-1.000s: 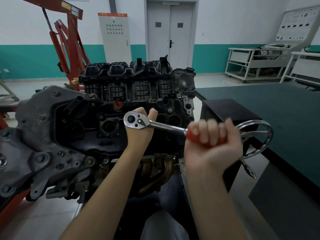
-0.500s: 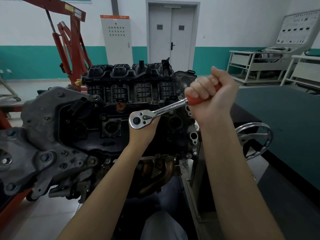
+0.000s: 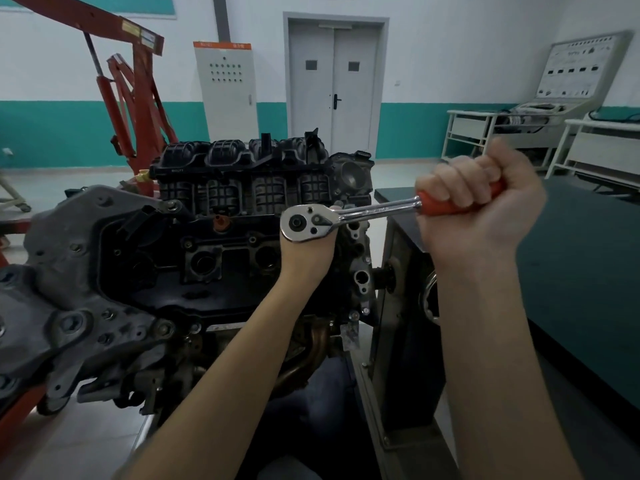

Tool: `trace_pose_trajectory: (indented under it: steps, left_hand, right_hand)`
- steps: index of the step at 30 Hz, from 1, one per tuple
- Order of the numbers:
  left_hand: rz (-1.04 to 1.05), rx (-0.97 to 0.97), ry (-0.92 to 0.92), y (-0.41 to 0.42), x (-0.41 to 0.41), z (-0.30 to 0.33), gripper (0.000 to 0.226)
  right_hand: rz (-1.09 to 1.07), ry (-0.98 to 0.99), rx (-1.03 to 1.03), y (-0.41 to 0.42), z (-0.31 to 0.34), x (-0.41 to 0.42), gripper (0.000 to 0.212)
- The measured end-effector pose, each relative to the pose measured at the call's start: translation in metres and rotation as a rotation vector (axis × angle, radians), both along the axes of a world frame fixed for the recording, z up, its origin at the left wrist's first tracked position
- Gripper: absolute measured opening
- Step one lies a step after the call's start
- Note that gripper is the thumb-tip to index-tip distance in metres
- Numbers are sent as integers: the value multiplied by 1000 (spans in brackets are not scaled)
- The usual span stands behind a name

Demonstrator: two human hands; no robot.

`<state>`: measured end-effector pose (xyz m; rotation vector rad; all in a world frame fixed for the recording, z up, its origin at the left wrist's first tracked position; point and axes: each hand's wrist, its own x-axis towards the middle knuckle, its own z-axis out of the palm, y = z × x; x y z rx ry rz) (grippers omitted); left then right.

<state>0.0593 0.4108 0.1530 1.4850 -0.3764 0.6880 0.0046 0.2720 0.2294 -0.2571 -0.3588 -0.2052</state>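
Ratchet wrench (image 3: 349, 216) at the engine (image 3: 207, 271), both hands on it.
Polished chrome shank, rounded head, orange handle. Right hand (image 3: 485, 209) is clenched round the handle. Left hand (image 3: 308, 252) is touching the back of the head, fingers hidden, so can't tell its grip. Long axis near-horizontal, rising slightly rightward. Head points left over the black ribbed engine casting, handle toward the dark green table (image 3: 581, 271).

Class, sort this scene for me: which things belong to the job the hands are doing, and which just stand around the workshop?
In the job:
- ratchet wrench
- right hand, gripping its orange handle
- left hand, behind its head
- engine

Standing about:
- red crane
- grey cabinet
- double door
- dark table
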Motion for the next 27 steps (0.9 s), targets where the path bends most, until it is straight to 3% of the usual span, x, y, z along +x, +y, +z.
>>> trace_pose_trajectory:
  steps: [5, 13, 17, 20, 22, 24, 27]
  left_hand:
    - [-3, 4, 87, -14, 14, -8, 45]
    - [-9, 33, 134, -15, 31, -29, 48]
    - [37, 43, 189, -18, 36, -39, 44]
    - [119, -8, 262, -23, 42, -36, 34]
    - [147, 51, 413, -22, 44, -39, 8]
    - [133, 147, 545, -19, 44, -49, 16]
    - [111, 180, 458, -23, 42, -53, 24]
  right_hand:
    - [-37, 35, 21, -13, -13, 11, 41]
    - [-61, 257, 184, -19, -37, 36, 41]
    - [-108, 254, 240, -19, -47, 41, 34]
    - [-88, 178, 120, -17, -41, 48, 34]
    - [-15, 124, -8, -20, -27, 59, 35]
    - [81, 108, -160, -24, -8, 73, 38]
    - [217, 131, -288, -27, 12, 88, 47]
